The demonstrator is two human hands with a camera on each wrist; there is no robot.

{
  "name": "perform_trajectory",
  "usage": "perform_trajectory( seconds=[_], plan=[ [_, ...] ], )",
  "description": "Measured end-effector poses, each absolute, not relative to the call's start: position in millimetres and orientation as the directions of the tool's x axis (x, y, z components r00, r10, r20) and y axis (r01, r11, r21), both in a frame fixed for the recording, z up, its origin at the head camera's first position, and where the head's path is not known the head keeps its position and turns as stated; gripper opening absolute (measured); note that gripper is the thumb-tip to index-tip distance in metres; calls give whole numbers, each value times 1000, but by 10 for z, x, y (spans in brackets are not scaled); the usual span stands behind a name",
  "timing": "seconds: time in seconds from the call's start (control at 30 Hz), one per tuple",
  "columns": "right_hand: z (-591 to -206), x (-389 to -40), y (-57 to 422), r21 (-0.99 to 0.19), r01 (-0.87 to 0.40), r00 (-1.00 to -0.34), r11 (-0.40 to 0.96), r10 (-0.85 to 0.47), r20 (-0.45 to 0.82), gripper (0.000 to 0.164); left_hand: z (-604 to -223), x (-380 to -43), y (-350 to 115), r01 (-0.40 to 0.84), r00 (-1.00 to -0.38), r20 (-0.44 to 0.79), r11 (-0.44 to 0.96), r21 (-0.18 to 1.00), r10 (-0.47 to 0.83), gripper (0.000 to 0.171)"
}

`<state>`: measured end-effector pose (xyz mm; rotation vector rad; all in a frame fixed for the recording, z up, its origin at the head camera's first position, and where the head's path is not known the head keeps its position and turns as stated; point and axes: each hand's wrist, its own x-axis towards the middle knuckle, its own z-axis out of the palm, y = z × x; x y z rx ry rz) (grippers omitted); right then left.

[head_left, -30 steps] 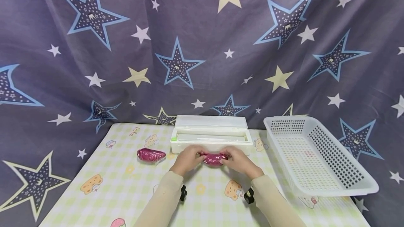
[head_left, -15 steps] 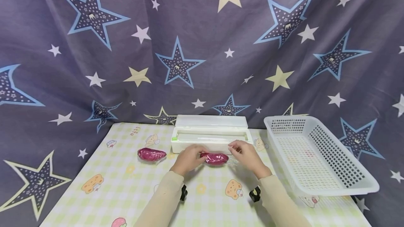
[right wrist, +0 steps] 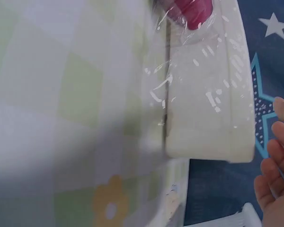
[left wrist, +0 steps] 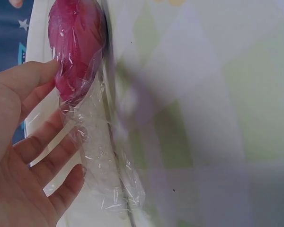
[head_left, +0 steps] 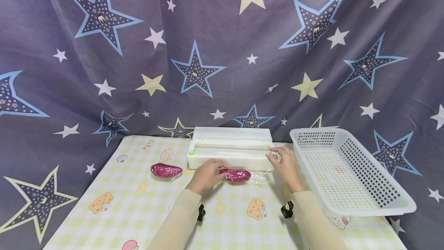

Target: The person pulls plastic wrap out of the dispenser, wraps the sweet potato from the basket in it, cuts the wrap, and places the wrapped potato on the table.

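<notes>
A magenta sweet potato [head_left: 235, 175] in clear plastic film lies in front of the white cling film box [head_left: 208, 161]. My left hand [head_left: 207, 176] pinches its left end, thumb on the near side; in the left wrist view the other fingers spread behind loose film [left wrist: 102, 161]. To the right of the sweet potato, more loose film [head_left: 259, 177] lies flat and crinkled. My right hand [head_left: 285, 165] is by the box's right end, its fingers loosely bent with nothing between them. Farther left rests a second wrapped sweet potato [head_left: 166, 170].
The box's lid [head_left: 232, 133] stands open at the back, and a film roll [head_left: 231, 151] shows inside. A white perforated basket [head_left: 322, 203] takes up the table's right side. Behind the checked tablecloth [head_left: 138, 211] hangs a star-patterned curtain [head_left: 222, 30].
My right hand has let go of the sweet potato's right end and moved right, and the film there now lies spread out. My left hand has stayed at the left end.
</notes>
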<state>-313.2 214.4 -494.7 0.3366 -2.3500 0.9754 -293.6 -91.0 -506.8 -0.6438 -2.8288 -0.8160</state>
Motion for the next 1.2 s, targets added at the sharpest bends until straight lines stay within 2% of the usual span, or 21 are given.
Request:
perform_trajectory(
  seconds=[0.2, 0.4, 0.63, 0.87, 1.2],
  plan=[
    [-4985, -3155, 2203, -649, -310, -897, 695, 13, 442, 37, -5058, -2934, -925, 429, -903, 238, 766, 479, 358, 25],
    [-5018, -3173, 2235, -696, -235, -937, 678, 32, 347, 39, -5022, -2919, -948, 426, -905, 247, 764, 486, 347, 26],
    [-5044, -3186, 2279, -689, -228, -943, 688, 21, 333, 39, -4971, -2922, -997, 429, -902, 281, 755, 497, 328, 25],
    [-5011, -3168, 2297, -661, -256, -935, 706, -7, 354, 39, -4893, -2954, -1127, 418, -885, 407, 772, 479, 227, 21],
    [-5018, -3168, 2306, -644, -264, -929, 718, -10, 369, 38, -4808, -3026, -1482, 380, -837, 544, 780, 498, 61, 36]
  ],
)
